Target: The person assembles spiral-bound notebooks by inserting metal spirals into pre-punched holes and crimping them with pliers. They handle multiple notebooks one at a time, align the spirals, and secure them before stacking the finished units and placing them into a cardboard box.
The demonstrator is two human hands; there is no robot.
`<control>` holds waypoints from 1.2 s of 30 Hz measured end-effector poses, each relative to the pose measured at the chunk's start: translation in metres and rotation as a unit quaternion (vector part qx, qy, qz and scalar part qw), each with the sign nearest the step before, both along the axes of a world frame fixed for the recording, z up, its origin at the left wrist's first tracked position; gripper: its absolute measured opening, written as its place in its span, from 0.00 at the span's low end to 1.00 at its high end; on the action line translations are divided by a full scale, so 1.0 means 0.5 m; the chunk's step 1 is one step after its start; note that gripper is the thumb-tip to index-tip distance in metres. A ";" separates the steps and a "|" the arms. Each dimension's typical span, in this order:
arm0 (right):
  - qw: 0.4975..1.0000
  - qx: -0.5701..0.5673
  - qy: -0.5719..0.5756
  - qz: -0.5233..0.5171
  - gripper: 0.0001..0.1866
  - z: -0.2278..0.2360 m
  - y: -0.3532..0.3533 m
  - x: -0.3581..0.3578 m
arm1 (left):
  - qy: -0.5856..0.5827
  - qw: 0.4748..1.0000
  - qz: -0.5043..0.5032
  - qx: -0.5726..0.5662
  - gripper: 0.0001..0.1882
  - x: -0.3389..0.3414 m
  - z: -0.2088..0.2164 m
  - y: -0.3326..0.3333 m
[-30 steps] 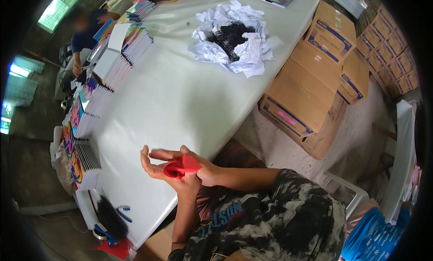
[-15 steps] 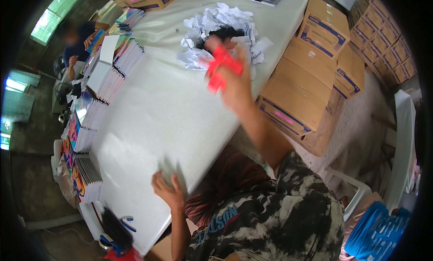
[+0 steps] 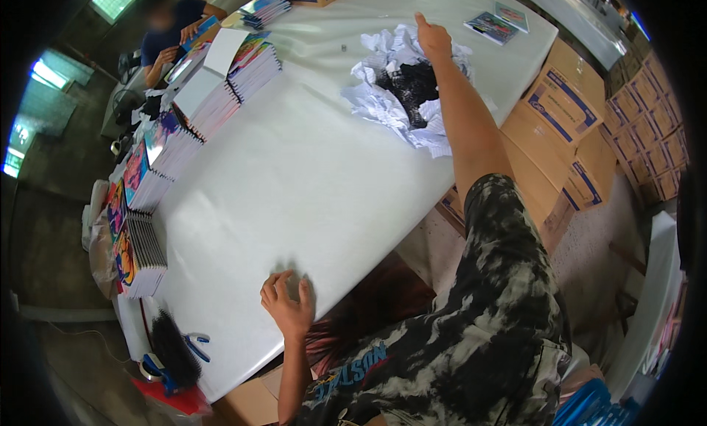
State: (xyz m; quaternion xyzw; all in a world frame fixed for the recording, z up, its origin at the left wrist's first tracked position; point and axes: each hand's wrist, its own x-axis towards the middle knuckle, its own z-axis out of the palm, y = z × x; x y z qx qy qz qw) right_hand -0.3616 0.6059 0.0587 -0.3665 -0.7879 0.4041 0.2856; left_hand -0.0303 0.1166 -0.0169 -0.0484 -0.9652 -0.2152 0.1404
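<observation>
My right arm stretches over the heap of crumpled white paper (image 3: 372, 102). Black netting-like material (image 3: 414, 91) lies on top of it. Above the heap's far side, my right hand (image 3: 433, 41) has one digit stretched out, and nothing shows in its grasp. Its other fingers are mostly hidden. Near the front edge of the white-covered table (image 3: 243, 198), my left hand (image 3: 289, 306) is open, with its fingers loosely bent and apart. It holds nothing.
Stacks of spiral-bound notebooks (image 3: 143, 260) line the table's left side. A black brush (image 3: 175, 345), blue-handled pliers (image 3: 196, 346) and a tape dispenser (image 3: 160, 373) sit at the near left corner. Cardboard boxes (image 3: 541, 161) stand to the right. A person (image 3: 173, 32) sits at the far left.
My right hand has moved farther out over the paper heap. The red thing it held no longer shows. My left hand stays near the table's edge; the whole view has shifted.
</observation>
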 end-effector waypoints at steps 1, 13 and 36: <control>0.998 0.034 -0.042 0.034 0.27 -0.022 0.017 -0.024 | -0.004 1.000 0.004 0.004 0.15 0.000 0.000 -0.002; 0.902 0.299 -0.269 0.155 0.18 -0.054 0.029 -0.006 | -0.004 0.999 0.005 0.043 0.12 -0.007 -0.001 -0.008; 0.843 0.301 0.194 0.402 0.08 -0.042 -0.421 0.397 | 0.188 0.923 0.049 0.333 0.08 0.057 -0.037 -0.129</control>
